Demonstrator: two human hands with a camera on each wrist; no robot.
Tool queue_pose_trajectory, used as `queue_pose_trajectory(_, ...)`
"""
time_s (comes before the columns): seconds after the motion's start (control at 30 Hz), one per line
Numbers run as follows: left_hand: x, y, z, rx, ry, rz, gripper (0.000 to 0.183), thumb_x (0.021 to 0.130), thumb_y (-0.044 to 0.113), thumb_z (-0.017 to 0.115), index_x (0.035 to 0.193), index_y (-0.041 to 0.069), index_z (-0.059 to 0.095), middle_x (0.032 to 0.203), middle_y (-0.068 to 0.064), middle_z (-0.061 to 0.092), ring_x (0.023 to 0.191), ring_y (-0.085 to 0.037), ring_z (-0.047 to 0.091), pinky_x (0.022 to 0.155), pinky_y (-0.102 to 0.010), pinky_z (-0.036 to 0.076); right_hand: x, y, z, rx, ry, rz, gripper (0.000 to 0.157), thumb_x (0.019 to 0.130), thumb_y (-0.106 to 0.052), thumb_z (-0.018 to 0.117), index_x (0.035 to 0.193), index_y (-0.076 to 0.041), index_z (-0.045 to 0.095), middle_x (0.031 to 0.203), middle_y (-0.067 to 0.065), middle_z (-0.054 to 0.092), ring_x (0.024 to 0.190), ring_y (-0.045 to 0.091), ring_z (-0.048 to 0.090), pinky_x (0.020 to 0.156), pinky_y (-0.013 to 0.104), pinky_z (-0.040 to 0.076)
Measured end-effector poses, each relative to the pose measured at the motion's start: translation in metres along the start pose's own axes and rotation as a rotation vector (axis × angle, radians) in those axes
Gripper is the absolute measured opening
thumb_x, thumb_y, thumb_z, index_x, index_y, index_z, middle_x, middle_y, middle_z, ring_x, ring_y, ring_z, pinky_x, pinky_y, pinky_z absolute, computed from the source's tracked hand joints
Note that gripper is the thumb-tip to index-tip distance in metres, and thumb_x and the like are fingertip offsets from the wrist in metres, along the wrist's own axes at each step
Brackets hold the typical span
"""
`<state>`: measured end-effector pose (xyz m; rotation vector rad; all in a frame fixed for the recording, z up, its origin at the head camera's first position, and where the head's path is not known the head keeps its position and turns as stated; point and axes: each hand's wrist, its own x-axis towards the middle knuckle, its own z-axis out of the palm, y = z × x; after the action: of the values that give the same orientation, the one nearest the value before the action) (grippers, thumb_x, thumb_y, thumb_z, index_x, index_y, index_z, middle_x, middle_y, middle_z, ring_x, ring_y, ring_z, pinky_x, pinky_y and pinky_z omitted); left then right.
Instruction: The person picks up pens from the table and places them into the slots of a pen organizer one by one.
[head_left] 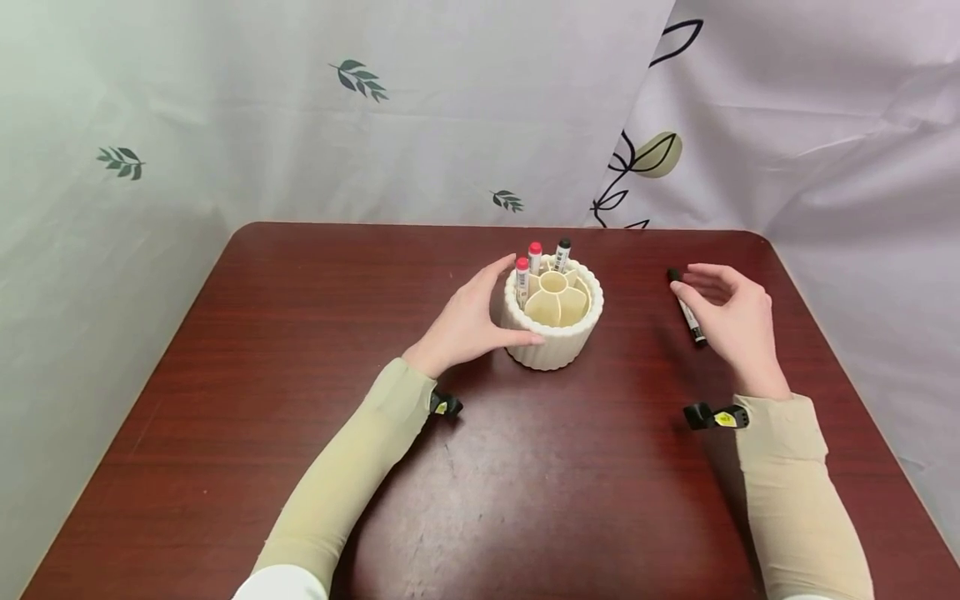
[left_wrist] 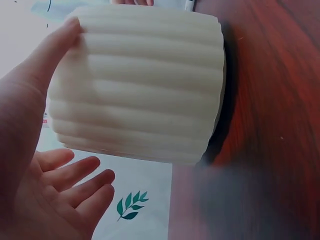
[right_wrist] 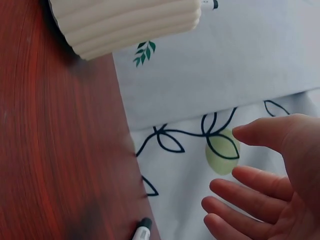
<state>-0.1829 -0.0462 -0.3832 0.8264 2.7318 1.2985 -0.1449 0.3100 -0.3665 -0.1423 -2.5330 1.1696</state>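
Observation:
A round cream pen holder (head_left: 558,348) with ribbed sides and petal-shaped compartments stands upright on the table. Two red-capped markers (head_left: 522,279) and a black-capped marker (head_left: 562,252) stick up from its left and back compartments. My left hand (head_left: 468,321) spreads around the holder's left side, thumb at the front near the rim; in the left wrist view the loose fingers (left_wrist: 82,185) show a gap from the wall. On the right, another black-capped marker (head_left: 687,312) lies on the table. Over it hovers my right hand (head_left: 738,321), thumb and fingers apart with nothing between them.
The dark red wooden table (head_left: 300,350) ends at a back edge close behind the holder. A pale curtain (head_left: 420,117) with leaf prints hangs behind and at both sides. Black wrist cameras (head_left: 716,417) sit on both sleeves.

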Motion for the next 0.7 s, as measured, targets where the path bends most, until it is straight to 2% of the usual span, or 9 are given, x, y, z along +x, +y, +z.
queue_pose_trajectory(0.17,0.009,0.0,0.004,-0.035,-0.009,0.004,0.124,0.063,0.065,0.09,0.16,0.016,0.03,0.158,0.006,0.037,0.142,-0.008,0.035,0.113,-0.036,0.034,0.0,0.007,-0.004,-0.047,-0.004,0.039,0.047,0.093,-0.04,0.075,0.129,-0.011,0.069,0.119,0.013,0.071,0.083,-0.017,0.058,0.078,0.011,0.044)
queue_pose_trajectory(0.37,0.015,0.001,0.009,-0.11,-0.014,-0.014,0.119,0.063,0.062,0.092,0.158,0.019,0.034,0.15,0.01,0.045,0.133,-0.006,0.043,0.109,-0.034,0.039,0.0,0.017,-0.007,-0.101,-0.016,0.078,0.052,0.092,-0.046,0.072,0.131,-0.01,0.068,0.119,0.014,0.07,0.08,-0.017,0.054,0.078,0.017,0.041)
queue_pose_trajectory(0.7,0.017,0.002,0.011,-0.122,-0.011,-0.048,0.116,0.063,0.058,0.093,0.156,0.02,0.038,0.145,0.009,0.05,0.127,-0.008,0.048,0.106,-0.036,0.042,0.003,0.03,-0.009,-0.143,-0.054,0.111,0.059,0.092,-0.045,0.074,0.134,-0.005,0.065,0.123,0.018,0.069,0.084,-0.016,0.051,0.076,0.018,0.04)
